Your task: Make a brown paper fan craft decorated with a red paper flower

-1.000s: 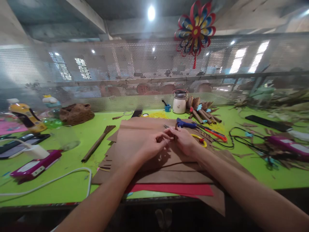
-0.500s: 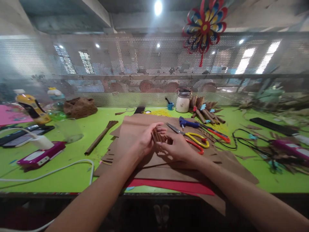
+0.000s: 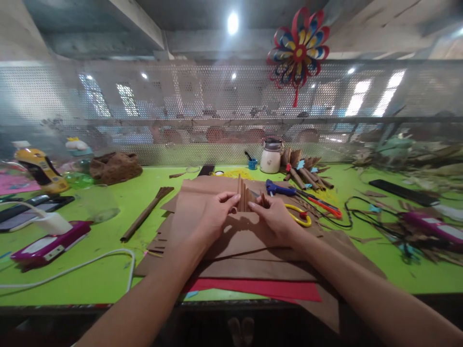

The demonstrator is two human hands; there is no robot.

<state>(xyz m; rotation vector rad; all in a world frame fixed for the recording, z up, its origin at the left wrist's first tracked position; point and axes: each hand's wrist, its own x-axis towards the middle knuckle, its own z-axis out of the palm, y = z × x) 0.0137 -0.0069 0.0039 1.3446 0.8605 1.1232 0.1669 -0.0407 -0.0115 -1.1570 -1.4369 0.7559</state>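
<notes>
Out of your left palm, where it sat half a second earlier, the pleated brown paper strip point(image 3: 244, 198) had come up to stretch between both your hands, its folds standing upright above the brown paper sheet point(image 3: 195, 197). Your left hand point(image 3: 220, 214) pinched the strip's left end between thumb and forefinger, the other fingers curled in; your right hand point(image 3: 275, 217) gripped the other end between thumb and bent fingers. It also hid most of the scissors point(image 3: 306, 220), whose yellow handle lay at the sheet's right side.

Just beyond the sheet stood a white lidded jar point(image 3: 270, 160); you couldn't tell what was inside. Beside it, also beyond the sheet, a small blue pot point(image 3: 252, 164) had a dark-handled tool poking out. Left of the sheet you had a see-through plastic cup point(image 3: 103, 205), too blurred to read for contents. Farther off that way were a brown crumpled holder point(image 3: 115, 168), its inside out of sight, and a yellow-and-black bottle point(image 3: 41, 168) with a white cap on, leaning, its contents hidden.
</notes>
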